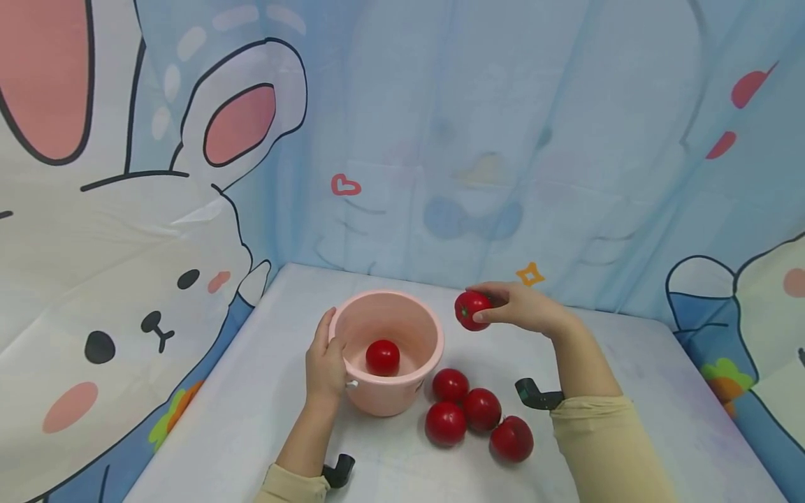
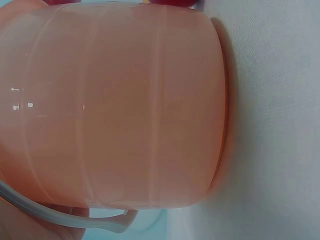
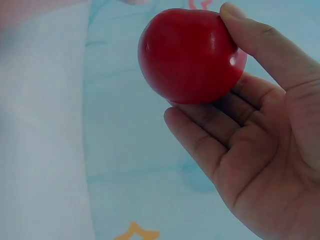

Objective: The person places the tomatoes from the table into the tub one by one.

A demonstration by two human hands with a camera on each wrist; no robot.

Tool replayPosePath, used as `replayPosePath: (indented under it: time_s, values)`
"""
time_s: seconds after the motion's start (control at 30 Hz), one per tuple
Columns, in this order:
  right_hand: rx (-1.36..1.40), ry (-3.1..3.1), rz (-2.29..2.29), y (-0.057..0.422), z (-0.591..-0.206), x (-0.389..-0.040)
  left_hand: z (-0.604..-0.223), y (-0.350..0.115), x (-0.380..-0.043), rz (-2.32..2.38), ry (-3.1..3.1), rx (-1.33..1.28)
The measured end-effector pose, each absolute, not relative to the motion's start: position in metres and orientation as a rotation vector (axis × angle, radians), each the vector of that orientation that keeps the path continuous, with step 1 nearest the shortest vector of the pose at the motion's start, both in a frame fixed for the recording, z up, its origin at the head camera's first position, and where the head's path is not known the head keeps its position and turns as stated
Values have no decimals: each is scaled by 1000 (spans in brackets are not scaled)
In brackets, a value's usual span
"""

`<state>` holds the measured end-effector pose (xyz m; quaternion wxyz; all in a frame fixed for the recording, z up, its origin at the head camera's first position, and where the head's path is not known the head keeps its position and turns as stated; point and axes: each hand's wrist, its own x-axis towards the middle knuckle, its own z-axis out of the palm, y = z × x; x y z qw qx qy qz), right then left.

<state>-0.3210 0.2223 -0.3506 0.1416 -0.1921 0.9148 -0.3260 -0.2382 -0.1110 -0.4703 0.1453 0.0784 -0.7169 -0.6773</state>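
A pink bucket (image 1: 386, 398) stands on the white table, and my left hand (image 1: 325, 363) grips its rim from the left. In the left wrist view the bucket's wall (image 2: 120, 105) fills most of the frame, with a pale handle (image 2: 60, 216) along its lower side. One red tomato (image 1: 382, 358) lies inside the bucket. My right hand (image 1: 525, 307) holds another tomato (image 1: 472, 310) with a small green stem mark, raised to the right of the bucket. The right wrist view shows that tomato (image 3: 192, 56) between thumb and fingers.
Several more tomatoes (image 1: 482, 409) sit close together on the table (image 1: 390, 464), just right of the bucket. A light blue curtain (image 1: 478, 140) with cartoon prints hangs behind the table and at both sides. Black camera mounts (image 1: 537, 395) are worn at the wrists.
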Motion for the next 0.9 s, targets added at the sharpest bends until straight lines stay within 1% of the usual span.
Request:
replayPosePath:
  time_s: [0.37, 0.9]
  values:
    - [-586, 2669, -938, 212, -331, -324, -471, -111, -238, -1976, -2049, 210]
    - [-662, 2657, -899, 186, -316, -331, -471, -111, -238, -1982, -2035, 207]
